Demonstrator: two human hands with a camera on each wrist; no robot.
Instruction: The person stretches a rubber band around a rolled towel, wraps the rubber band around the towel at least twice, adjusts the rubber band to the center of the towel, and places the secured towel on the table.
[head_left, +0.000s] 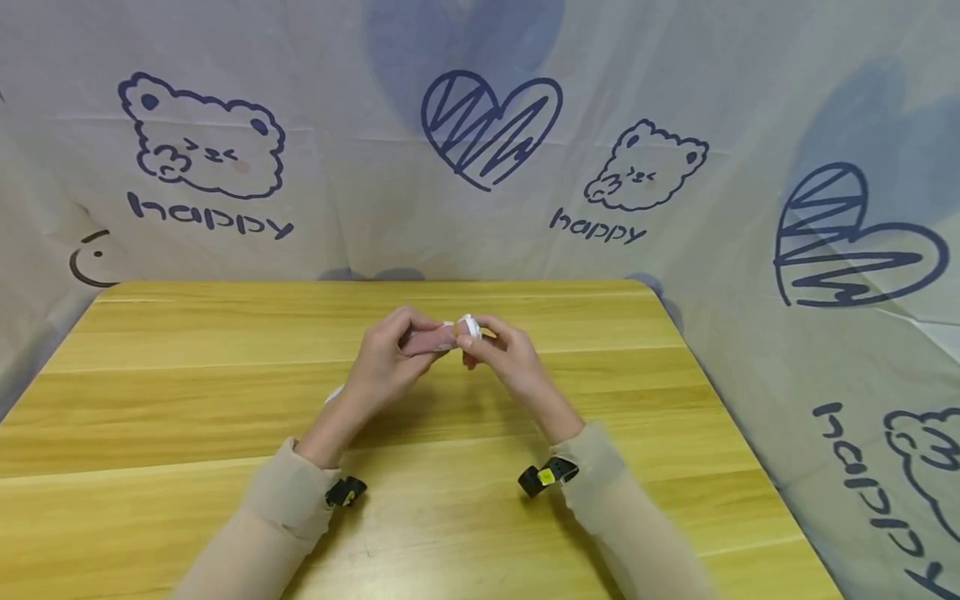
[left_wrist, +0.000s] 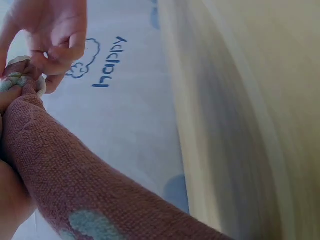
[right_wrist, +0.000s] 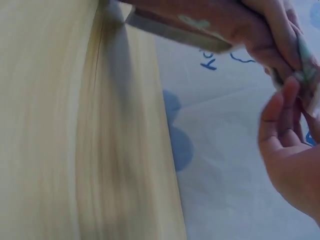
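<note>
Beige sleeves [head_left: 281, 500] lead to the left hand [head_left: 386, 356], its grip round a rolled pinkish cloth [head_left: 429, 340] held above the tabletop [head_left: 431, 525], and the right hand [head_left: 512, 357], pinching the cloth's white-edged end [head_left: 471, 324]. Rolling looks done; that end seems unfinished. Beyond hangs a printed sheet [head_left: 352, 192].

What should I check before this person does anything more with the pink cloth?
1. Left grip curled round the pink cloth: ok.
2. Right grip pinching the cloth's white-edged end: ok.
3. Held end lifted off the table: ok, both hands hold it up.
4. Other end's position known: cannot tell; it runs out of the left wrist view.
5. White bit beside the left forearm part of the cloth: cannot tell, mostly hidden.
6. Left strap and right strap in place at the cuffs: ok.
</note>
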